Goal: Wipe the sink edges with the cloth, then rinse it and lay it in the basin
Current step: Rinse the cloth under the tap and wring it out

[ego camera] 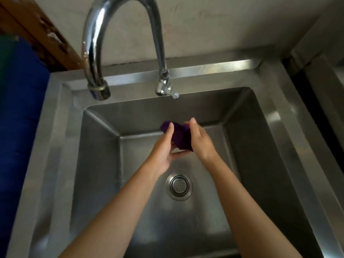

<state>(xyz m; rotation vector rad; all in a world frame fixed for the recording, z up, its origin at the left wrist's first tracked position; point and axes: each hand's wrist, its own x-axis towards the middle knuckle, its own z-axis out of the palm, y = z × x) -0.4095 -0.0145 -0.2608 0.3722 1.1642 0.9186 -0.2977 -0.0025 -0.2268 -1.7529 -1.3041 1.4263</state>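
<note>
A bunched dark purple cloth (180,136) is held between both hands above the middle of the steel basin. My left hand (162,149) cups it from the left and below, while my right hand (200,140) presses against it from the right. The sink rim (57,127) frames the deep basin, whose floor (149,211) lies under my forearms. The chrome faucet spout (98,90) ends over the rim at the back left. No water is seen running.
A round drain strainer (179,186) sits in the basin floor below my hands. The faucet base with its small handle (164,86) stands at the back rim. A blue surface (20,108) borders the left, a wooden frame (46,34) the upper left, a dark gap (312,101) the right.
</note>
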